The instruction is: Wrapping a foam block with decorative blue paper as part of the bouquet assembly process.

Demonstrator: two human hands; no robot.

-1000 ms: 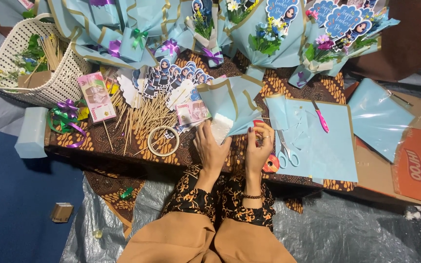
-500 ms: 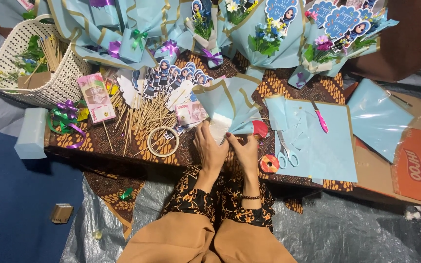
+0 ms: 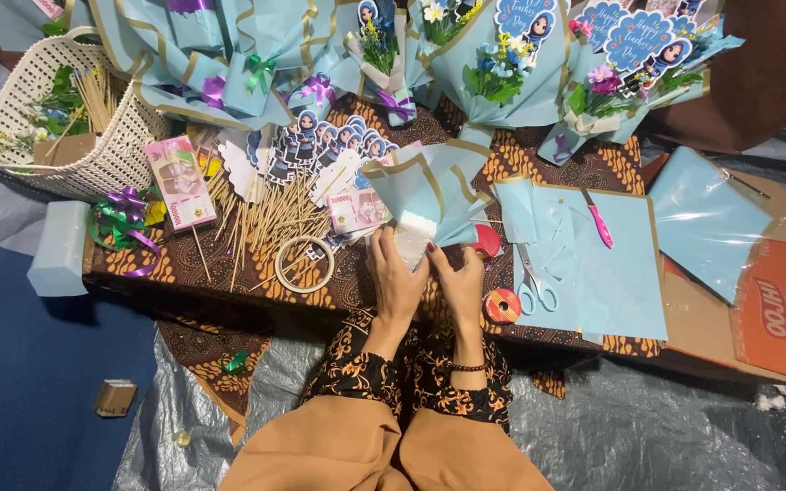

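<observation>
Both hands work at the base of a light-blue wrapping cone (image 3: 429,195) edged in gold, lying near the middle of the surface (image 3: 320,291) and fanning toward 12 o'clock. To gather it well, I judge the white block (image 3: 408,244) at its narrow end should be pinned firmly while the paper folds are drawn evenly around it. The left hand (image 3: 397,277) is curled partly closed, fingers pressing that white base; the right hand (image 3: 459,282) is likewise half closed, pinching the paper's lower edge. Scissors (image 3: 535,289) lie at 3 o'clock, a tape ring (image 3: 304,264) at 9.
</observation>
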